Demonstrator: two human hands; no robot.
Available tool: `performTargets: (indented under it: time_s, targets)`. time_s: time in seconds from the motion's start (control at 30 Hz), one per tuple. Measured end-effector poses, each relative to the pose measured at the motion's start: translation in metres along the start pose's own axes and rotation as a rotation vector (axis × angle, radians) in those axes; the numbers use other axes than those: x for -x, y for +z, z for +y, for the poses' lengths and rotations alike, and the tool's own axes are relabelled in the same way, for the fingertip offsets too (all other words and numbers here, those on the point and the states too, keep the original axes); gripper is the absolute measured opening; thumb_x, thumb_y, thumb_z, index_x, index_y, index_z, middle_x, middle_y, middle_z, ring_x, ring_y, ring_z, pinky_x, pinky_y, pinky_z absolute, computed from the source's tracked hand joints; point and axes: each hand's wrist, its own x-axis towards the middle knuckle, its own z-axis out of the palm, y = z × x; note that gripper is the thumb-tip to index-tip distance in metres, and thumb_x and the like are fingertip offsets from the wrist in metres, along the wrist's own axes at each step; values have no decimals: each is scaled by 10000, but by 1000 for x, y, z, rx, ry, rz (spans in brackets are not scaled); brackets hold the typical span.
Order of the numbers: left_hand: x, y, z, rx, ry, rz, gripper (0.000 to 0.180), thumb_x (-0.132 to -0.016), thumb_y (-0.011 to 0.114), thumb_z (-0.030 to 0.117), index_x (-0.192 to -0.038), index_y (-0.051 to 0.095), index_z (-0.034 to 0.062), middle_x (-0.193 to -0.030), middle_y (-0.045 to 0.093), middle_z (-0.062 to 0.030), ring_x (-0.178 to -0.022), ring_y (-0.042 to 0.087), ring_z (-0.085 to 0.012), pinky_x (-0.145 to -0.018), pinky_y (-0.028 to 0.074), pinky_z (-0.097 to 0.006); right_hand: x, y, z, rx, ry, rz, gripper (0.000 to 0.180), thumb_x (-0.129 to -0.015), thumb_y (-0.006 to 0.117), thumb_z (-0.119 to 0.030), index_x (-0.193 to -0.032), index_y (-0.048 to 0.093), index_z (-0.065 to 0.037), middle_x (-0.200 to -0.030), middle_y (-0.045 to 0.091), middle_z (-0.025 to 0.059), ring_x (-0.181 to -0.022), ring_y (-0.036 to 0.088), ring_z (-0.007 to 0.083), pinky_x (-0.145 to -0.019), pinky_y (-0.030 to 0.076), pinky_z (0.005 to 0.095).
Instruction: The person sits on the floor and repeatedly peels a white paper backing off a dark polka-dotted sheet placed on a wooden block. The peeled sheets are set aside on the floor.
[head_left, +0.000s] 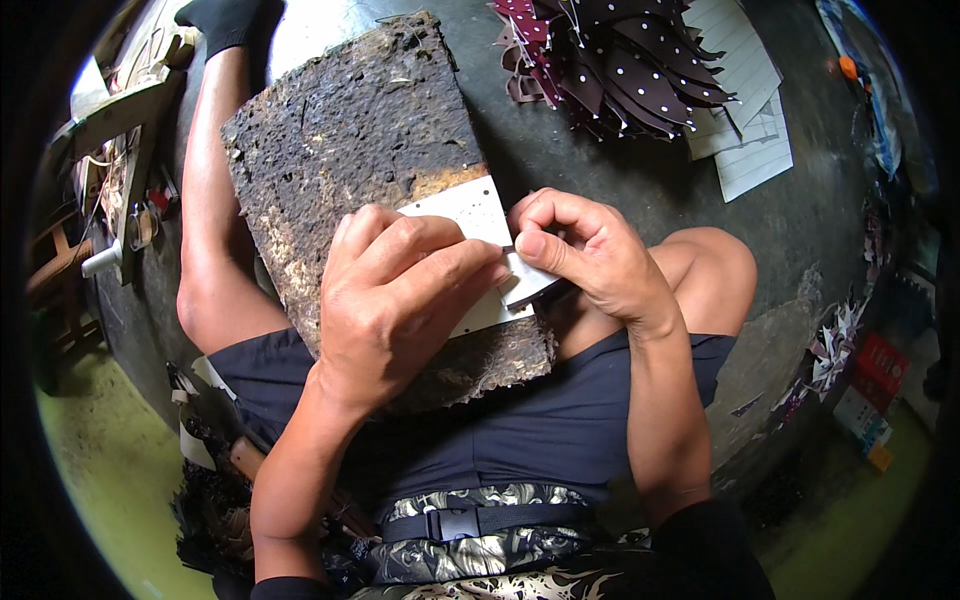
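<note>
A flat white sheet with small dark dots or holes (468,207) lies on a thick, rough, dark slab (345,130) that rests across my lap. Over the sheet's right edge is a smaller white piece (525,284). My left hand (395,285) is closed above the sheet, its fingertips pressed together at the small piece's left edge. My right hand (600,255) has thumb and index finger pinched at that piece's upper edge. A tiny dark tip shows between the hands, too small to name. What either pinch holds is hidden by the fingers.
Dark and red polka-dot cut pieces (630,70) are heaped on the floor beyond the slab. Lined paper sheets (750,150) lie to their right. Wooden frame parts (125,110) stand at the left. Scraps (832,345) and a red packet (880,365) lie at the right.
</note>
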Motion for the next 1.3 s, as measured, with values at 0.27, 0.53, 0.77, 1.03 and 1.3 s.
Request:
performTargets:
  time_s: [0.27,0.53,0.77,1.03,1.3]
  targets:
    - [0,4,3,-39,32,35,248,-837,988,213,-1062,887,179,-1020,742,26,-872,643,-215,-761,496,-404,2,-2,7,38,13,47,263,-1119,825,-296,-1058,772,-45,-887,654,-70,-811,545,16,-705,472,241]
    - [-6,15,4,-108,42,29,197,-889,952,295,-1063,891,226,-939,687,43,-833,607,-206,-740,477,-406,6,-10,8,290,-42,141,244,-1130,803,-249,-1061,755,-20,-1045,722,0,-979,642,77,-869,531,278]
    - [-6,8,26,-8,-124,36,373,-956,926,335,-1277,850,161,-1016,748,-24,-960,678,-246,-862,505,-401,33,7,-26,182,-205,380,260,-1139,798,-256,-1081,758,-6,-1023,737,4,-968,637,82,-883,537,275]
    - [13,5,86,1266,-723,139,258,-1141,780,186,-1298,744,-16,-1068,833,-83,-921,780,-135,-845,637,-316,81,58,-71,-67,-236,393,361,-1225,653,-354,-1161,746,-11,-1041,712,-14,-957,605,54,-896,512,253]
    - [29,-23,94,1385,-712,139,249,-1166,729,142,-1333,689,-39,-1003,811,-90,-779,776,-143,-748,646,-295,125,71,-95,-30,-116,201,411,-1255,576,-328,-1325,739,43,-1159,794,51,-1055,730,118,-988,568,289]
